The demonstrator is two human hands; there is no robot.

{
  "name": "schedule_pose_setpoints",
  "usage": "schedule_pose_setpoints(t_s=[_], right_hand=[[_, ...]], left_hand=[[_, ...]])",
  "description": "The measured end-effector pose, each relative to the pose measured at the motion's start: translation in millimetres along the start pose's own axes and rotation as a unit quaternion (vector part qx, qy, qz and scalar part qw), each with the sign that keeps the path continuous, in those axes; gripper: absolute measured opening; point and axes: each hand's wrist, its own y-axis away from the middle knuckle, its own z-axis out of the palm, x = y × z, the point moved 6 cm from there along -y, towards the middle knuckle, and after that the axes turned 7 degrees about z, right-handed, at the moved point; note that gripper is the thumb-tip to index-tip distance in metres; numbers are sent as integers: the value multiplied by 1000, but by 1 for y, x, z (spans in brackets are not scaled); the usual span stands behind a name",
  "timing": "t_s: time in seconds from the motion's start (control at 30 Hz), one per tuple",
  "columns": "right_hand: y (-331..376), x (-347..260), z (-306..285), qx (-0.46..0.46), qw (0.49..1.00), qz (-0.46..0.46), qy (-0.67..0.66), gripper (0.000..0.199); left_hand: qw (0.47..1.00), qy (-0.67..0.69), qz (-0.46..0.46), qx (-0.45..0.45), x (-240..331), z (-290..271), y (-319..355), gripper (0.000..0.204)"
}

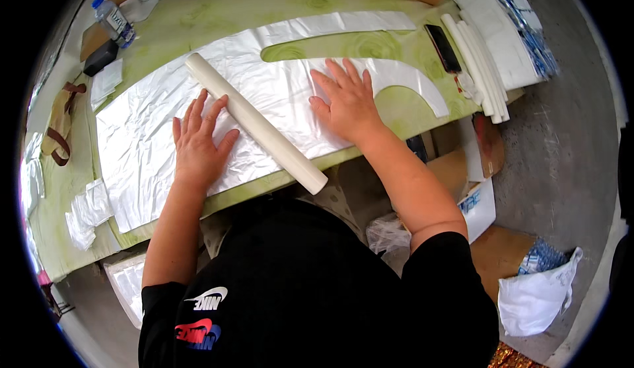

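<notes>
A green marbled table (218,11) carried the work. Across most of it lay a stack of thin plastic bags (145,137), silvery white, crinkled and glossy, cut with the curved scoops of carrier handles at the far end. The plastic looked light, limp and slippery, likely to slide and crease unless pressed flat with spread palms; its cut edges seemed the easiest place to lift it. A pale tube (254,122), smooth, stiff and round, lay slantwise on the plastic between the hands and could roll if nudged. The left hand (197,145) rested open, fingers spread, flat on the plastic with fingertips touching the tube. The right hand (347,100) was likewise open and pressed flat, gripping nothing. Beyond it lay a dark phone (442,47); at the far left stood a water bottle (113,19).
</notes>
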Motion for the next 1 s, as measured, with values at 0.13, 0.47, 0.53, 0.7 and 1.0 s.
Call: schedule_pose_setpoints(t_s=[0.13,0.47,0.53,0.7,1.0], right_hand=[[-5,11,5,-63,997,50,23,58],[11,62,-13,177,982,-62,-33,49],[32,13,-39,120,983,-60,-129,47],[88,-89,-56,-29,974,-120,-191,49],[126,-106,-24,-69,972,27,-224,47]], left_hand=[[1000,0,2,17,-7,0,2,65],[1000,26,8,-1,-8,7,2,65],[998,61,19,7,-9,1,3,66],[960,144,38,237,-47,-58,28,60],[975,-65,-212,22,-146,-52,121,67]])
